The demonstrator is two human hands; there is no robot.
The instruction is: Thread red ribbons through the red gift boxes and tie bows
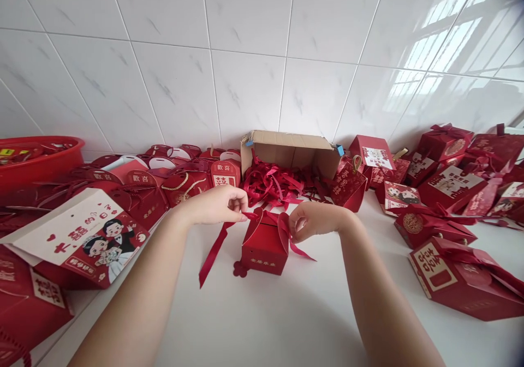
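A small red gift box [265, 250] with gold lettering stands upright on the white table, its curved top flaps drawn up. Dark red ribbon [215, 251] runs across its top, with one tail hanging down at the left and another at the right. My left hand [221, 204] pinches the ribbon at the box's upper left. At the upper right, my right hand [313, 221] is closed with fingertips on the ribbon by the flap. A flower-shaped red tag [240, 269] lies against the box's lower left corner.
Behind stands an open cardboard box [292, 138] with loose red ribbons [272, 180] spilling out. Several red gift boxes [470, 277] with bows crowd the right. More boxes [88, 236] and bags line the left, beside a red plastic basin [39, 162]. A tiled wall [249, 83] closes the back.
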